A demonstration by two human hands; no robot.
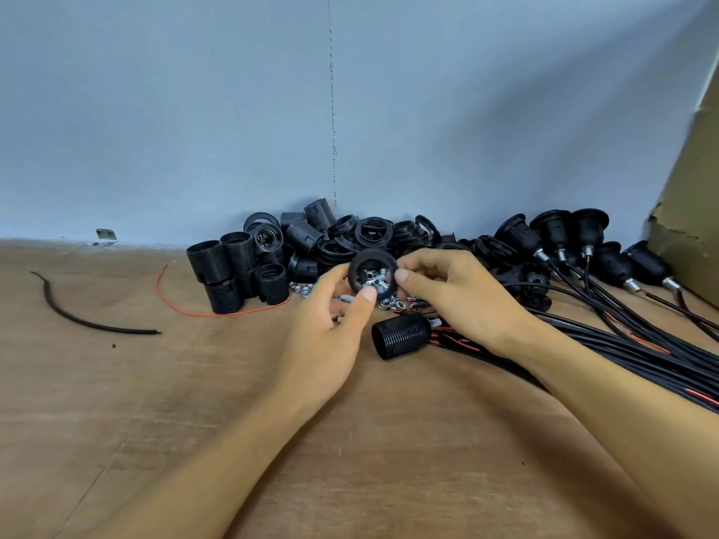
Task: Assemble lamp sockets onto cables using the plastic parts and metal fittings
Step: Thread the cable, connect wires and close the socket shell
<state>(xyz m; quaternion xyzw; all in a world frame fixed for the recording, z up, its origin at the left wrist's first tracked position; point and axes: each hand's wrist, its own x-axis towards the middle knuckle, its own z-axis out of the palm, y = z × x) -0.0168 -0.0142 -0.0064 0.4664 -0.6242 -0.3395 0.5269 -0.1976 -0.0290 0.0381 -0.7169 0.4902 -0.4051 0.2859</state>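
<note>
Both hands are holding one black plastic ring (371, 255) in the air, just above and behind the threaded socket body (400, 336) that is lying on its side on the wooden table (194, 383). The left hand (327, 328) is pinching the ring's lower left edge between thumb and curled fingers, and the right hand (455, 293) is pinching its right edge with the thumb tip in front and the fingers behind. Through the ring's opening, a scatter of small metal fittings (391, 304) is showing, lying just behind the socket body. The ring is looking light, stiff and smooth, so a gentle pinch on the outer rim is probably serving best, leaving the inner thread free. The socket body is ribbed with thread and should give a sure grip around its barrel. Its metal end is pointing right toward the bundle of black cables (622, 344). A heap of loose plastic parts (303, 243) is sitting behind the socket body to its left, and finished sockets (556, 235) are lying behind it to the right.
</note>
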